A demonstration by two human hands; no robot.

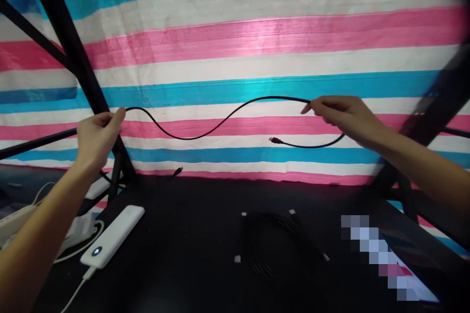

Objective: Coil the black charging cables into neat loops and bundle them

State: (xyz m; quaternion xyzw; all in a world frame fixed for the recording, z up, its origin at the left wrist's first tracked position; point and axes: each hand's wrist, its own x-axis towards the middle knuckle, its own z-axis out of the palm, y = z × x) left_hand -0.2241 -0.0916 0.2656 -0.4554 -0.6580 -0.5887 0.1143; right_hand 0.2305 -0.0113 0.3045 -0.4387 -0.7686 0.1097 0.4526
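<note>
A thin black cable [187, 138] stretches in a wavy line above the table between my two hands. My left hand [96, 138] pinches it with thumb and fingers at the left. On the right, my right hand [340, 113] pinches the same cable. From below my right hand a free length curves back leftward and ends in a small plug [275, 140] with a pale tip. Another black plug [178, 171] shows near the table's back edge; whether it belongs to the held cable, I cannot tell.
Coiled black cables [273, 216] with pale-tipped plugs lie on the black table [183, 254]. A white power bank [113, 237] with a lit display lies left, a white cable attached. Black frame posts [68, 34] flank a striped sheet [235, 34]. A partly blurred lit screen [414, 281] is at right.
</note>
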